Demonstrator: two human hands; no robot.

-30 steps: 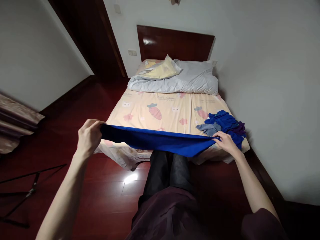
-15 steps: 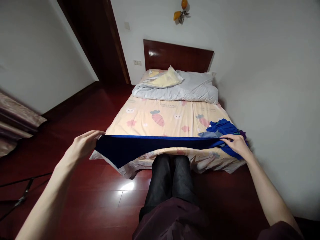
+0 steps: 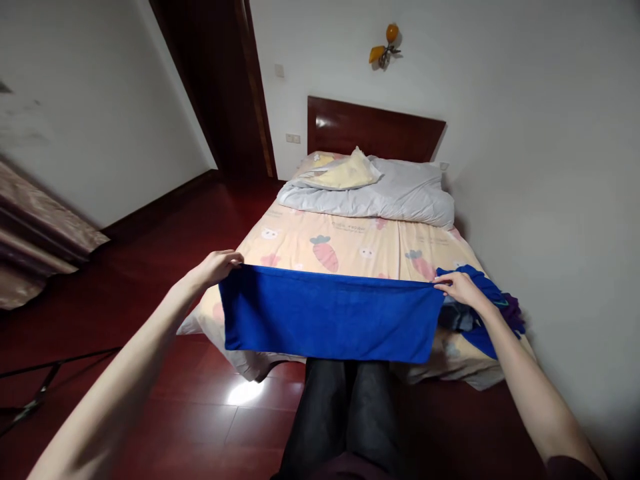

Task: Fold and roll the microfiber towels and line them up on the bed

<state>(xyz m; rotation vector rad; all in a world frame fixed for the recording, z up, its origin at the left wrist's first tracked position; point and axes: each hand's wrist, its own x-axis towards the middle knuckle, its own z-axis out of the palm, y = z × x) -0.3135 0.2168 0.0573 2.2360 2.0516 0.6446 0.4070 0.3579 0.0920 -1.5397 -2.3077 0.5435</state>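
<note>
A blue cloth (image 3: 330,313) hangs stretched between my two hands over the foot of the bed. My left hand (image 3: 220,267) pinches its upper left corner, and my right hand (image 3: 457,287) pinches the upper right corner. The cloth's top edge is nearly straight, and its lower edge hangs in front of the bed's near edge and above my legs. Just beyond my right hand, a crumpled pile of blue and purple clothes (image 3: 510,313) lies on the bed's right side, partly hidden by my hand and forearm.
The bed (image 3: 280,237) has a carrot-print sheet, with a folded grey quilt (image 3: 405,197) and a pale yellow cloth (image 3: 350,172) near the headboard (image 3: 375,127). A curtain (image 3: 45,233) hangs at left. A black metal frame (image 3: 45,387) stands at lower left.
My hands have drawn somewhat closer together. The cloth, earlier a narrow slanting strip, now hangs down as a broad rectangle. The view has shifted, so the bed appears lower and further right.
</note>
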